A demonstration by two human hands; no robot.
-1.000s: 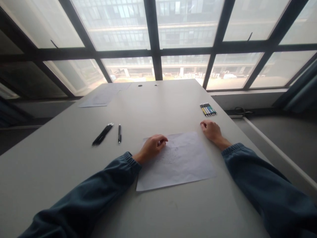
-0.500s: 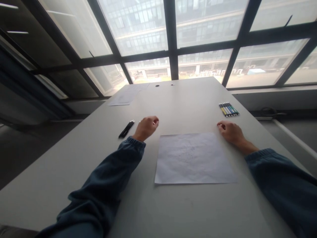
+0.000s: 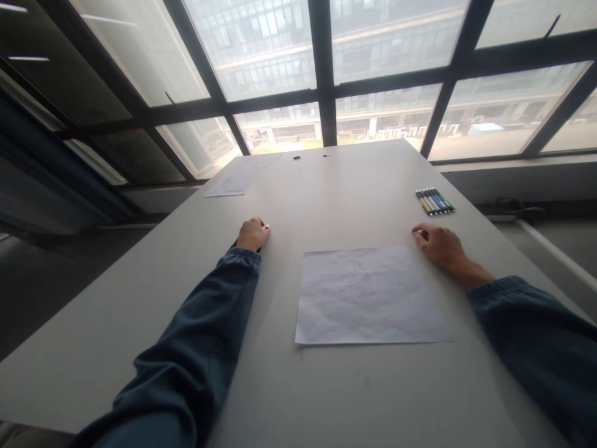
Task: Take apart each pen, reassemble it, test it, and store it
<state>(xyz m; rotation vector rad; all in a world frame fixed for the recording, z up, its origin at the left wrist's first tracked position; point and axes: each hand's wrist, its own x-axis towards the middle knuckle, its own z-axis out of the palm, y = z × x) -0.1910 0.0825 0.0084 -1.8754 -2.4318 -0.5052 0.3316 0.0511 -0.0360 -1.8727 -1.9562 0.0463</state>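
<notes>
My left hand (image 3: 253, 234) is closed low over the table, with a pale pen tip (image 3: 267, 227) poking out past its fingers and a bit of black barrel below, so it grips a black pen. Another dark piece (image 3: 236, 243) shows at the hand's left side, mostly covered. My right hand (image 3: 438, 246) rests on the table with fingers curled in and nothing visible in them. Between the hands lies a sheet of white paper (image 3: 373, 311) with faint marks, touched by neither; its upper right corner is nearest my right hand.
A row of coloured pens or markers (image 3: 435, 202) lies beyond my right hand. More paper sheets (image 3: 233, 182) are at the table's far left. A round dark hole (image 3: 296, 158) sits near the far edge of the white table (image 3: 345, 398), before large windows.
My left hand has moved left onto the black pens and closed on one, which has shifted right. My right hand stays where it was. The view has shifted slightly.
</notes>
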